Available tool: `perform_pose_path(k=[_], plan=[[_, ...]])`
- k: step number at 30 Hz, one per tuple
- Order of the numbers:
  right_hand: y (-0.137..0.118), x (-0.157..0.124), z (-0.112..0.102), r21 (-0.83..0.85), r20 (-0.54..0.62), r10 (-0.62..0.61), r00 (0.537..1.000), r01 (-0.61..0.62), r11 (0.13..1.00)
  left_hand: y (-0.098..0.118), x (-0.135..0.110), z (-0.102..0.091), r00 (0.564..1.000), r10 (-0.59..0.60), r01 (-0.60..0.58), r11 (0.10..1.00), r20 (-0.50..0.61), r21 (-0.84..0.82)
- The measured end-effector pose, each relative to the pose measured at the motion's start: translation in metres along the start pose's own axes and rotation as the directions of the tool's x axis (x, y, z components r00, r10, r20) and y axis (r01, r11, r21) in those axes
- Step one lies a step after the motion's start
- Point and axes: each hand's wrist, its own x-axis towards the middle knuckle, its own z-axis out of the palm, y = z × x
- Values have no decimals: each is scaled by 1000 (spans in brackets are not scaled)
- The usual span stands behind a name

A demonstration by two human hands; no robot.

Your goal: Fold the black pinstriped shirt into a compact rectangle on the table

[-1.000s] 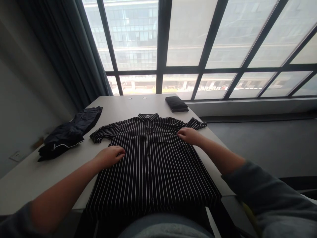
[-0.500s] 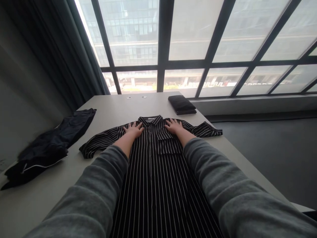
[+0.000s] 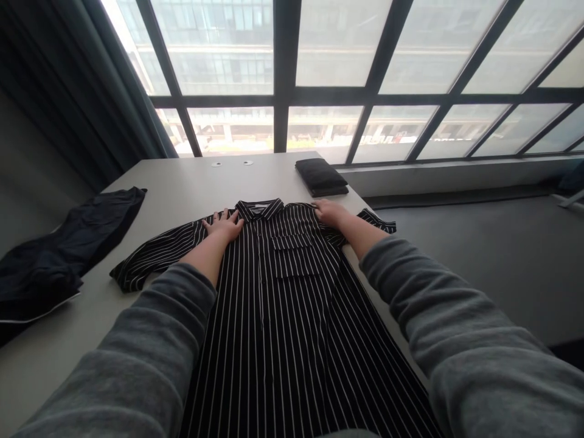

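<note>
Two hands [image 3: 223, 225] on one striped shirt [image 3: 283, 292]

Shirt [image 3: 283, 292]: black, showing thin white vertical stripes. Sleeves [image 3: 150, 359] covering both forearms: grey. Table [image 3: 182, 188]: showing pale grey-white. Crumpled garment [image 3: 59, 249] at nine o'clock: appearing dark navy with a thin white edge. Folded cloth [image 3: 320, 176] at one o'clock: appearing plain black. Curtain [image 3: 68, 91]: dark blue-grey.
</note>
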Motion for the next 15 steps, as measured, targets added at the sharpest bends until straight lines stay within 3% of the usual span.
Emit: perform_pose_path(k=[3,7,11,15], plan=[[52,-30,-22,-45,60,50,997,-48,998,1,-1,-1,1000,2,-2,1000,-6,4],[101,-68,-38,-241,180,-76,981,119,963,1,0,1,1000,1,0,1000,-16,9],[109,-97,-45,-410,102,-163,981,191,892,0,2,2,1000,-7,8,1000,-23,20],[105,-126,-41,-417,151,-149,977,200,887,-1,3,3,1000,-1,2,1000,-31,23]])
